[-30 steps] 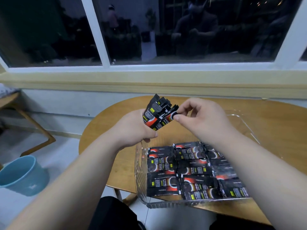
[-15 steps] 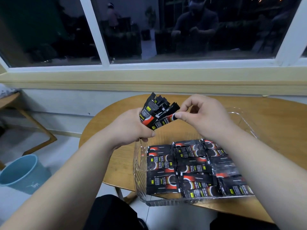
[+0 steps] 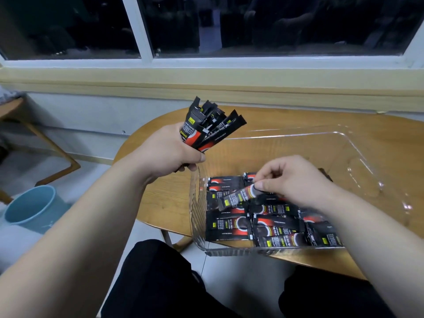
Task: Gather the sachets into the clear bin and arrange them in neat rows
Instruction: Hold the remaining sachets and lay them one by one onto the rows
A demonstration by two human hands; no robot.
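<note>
Sachets in black wrappers with red and yellow print lie flat in rows [image 3: 229,226] across the near left part of the clear bin [image 3: 358,152]. The bin sits on the round wooden bench [image 3: 160,203], its near wall at the bench's front edge.

We see the left hand [image 3: 169,150] raised above the bench, just outside the bin's left wall. Its fingers are curled tight round the lower ends of a bundle of sachets [image 3: 206,127]. The bundle stands roughly upright and fans out at the top, leaning a little to the right.

We see the right hand [image 3: 296,180] reaching over the bin from the right, low above the rows. Its thumb and forefinger pinch one end of a single sachet [image 3: 238,198]. This sachet slants down and to the left, with its free end over the rows. It is blurred, and we cannot tell whether it touches the sachets under it. The other fingers of that hand are loosely bent above the pinch.

Past the bench we see a yellowish sill [image 3: 206,81] under a dark window [image 3: 275,24] with a white frame. On the floor to the left stands a pale blue bucket [image 3: 29,207], and beyond it is a wooden furniture leg [image 3: 57,152]. Dark trousers [image 3: 160,283] fill the bottom of the view.
</note>
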